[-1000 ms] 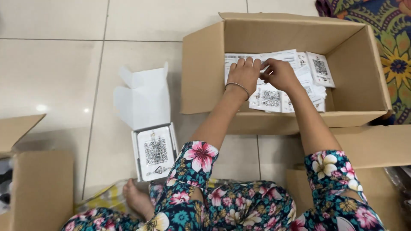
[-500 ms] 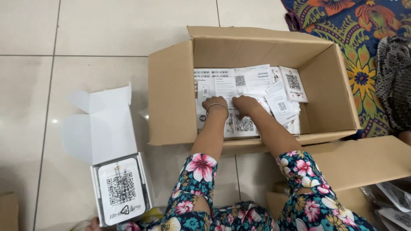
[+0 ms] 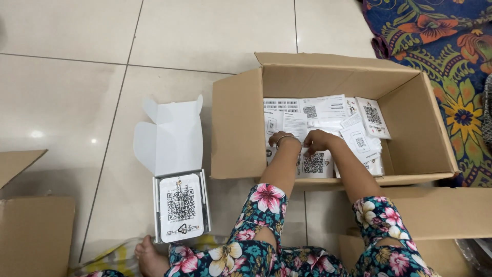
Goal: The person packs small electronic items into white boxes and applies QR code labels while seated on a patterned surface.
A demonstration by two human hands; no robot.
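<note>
Both hands have drawn nearer the cardboard box's (image 3: 241, 128) front wall at frame centre: left hand (image 3: 281, 139) and right hand (image 3: 318, 140) press fingers closed on white printed packets (image 3: 313, 163).

Pale glossy floor tiles (image 3: 195, 36) with thin dark grout lines fill the view, catching small bright ceiling-light glints (image 3: 37, 134) at left. A blue floral cloth (image 3: 446, 46) lies on the floor at upper right.

Both hands (image 3: 300, 141) sort leaflets (image 3: 312, 164) inside cardboard box (image 3: 238, 128)
</note>
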